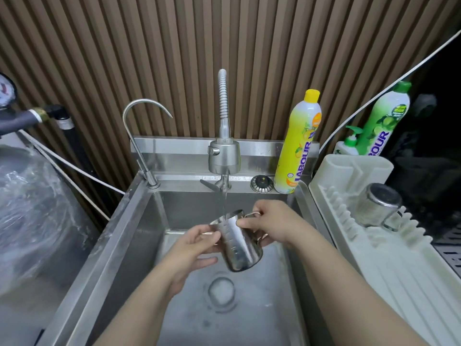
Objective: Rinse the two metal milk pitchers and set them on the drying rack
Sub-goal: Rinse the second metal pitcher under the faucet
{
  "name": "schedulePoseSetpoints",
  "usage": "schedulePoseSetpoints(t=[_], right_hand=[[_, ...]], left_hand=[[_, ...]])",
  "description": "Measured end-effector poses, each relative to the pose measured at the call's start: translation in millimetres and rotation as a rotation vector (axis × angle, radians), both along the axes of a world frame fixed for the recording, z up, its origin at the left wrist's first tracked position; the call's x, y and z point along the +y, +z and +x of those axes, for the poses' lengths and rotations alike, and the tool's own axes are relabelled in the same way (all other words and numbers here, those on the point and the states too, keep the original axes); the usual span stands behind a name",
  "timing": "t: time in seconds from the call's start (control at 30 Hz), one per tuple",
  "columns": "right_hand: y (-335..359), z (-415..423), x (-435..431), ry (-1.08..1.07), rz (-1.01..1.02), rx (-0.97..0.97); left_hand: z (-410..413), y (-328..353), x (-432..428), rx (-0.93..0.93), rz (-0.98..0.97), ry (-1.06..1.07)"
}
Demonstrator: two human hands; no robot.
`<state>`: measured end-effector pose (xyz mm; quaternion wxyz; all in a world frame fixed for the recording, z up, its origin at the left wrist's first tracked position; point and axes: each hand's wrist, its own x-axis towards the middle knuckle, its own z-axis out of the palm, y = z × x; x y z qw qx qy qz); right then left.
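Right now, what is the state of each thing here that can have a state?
Spray faucet: running, stream falling into the held pitcher.
Held pitcher: tilted over the sink, mouth under the stream.
Left hand: gripping the pitcher's body.
Right hand: gripping it at the handle side.
Second pitcher: upside down on the drying rack.
Gooseneck tap: no water visible.

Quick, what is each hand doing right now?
Left hand: closed on the pitcher body, under the running water.
Right hand: closed on the same pitcher, at its handle.
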<state>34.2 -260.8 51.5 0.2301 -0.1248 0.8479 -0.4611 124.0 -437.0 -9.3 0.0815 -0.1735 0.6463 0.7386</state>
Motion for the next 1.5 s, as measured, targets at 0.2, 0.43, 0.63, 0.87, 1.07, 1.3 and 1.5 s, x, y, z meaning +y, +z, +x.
schedulePoseSetpoints(t=[0.2, 0.43, 0.63, 0.87, 1.07, 1.3, 1.5], right_hand=[[-11, 11, 9, -0.118, -0.009, 0.294], [-59, 25, -22, -0.144, -0.734, -0.027], [-62, 19, -34, -0.036, -0.784, -0.294], [-22, -1, -6, 0.055, -0.29, -0.119], [8, 2, 17, 0.058, 0.125, 0.308], [-35, 8, 1, -0.176, -0.433, 0.225], [-60, 14, -31, -0.133, -0.784, -0.09]], left_hand=[[-20, 1, 4, 0.186, 0.032, 0.0], [-31, 41, -37, 0.463, -0.52, -0.073], [-18, 59, -46, 0.352, -0.725, -0.004], [2, 24, -19, 0.087, -0.213, 0.033], [-7, 10, 8, 0.149, -0.099, -0.027], [-38, 32, -14, 0.395, -0.347, -0.018], [-40, 65, -42, 0.43, -0.729, -0.094]])
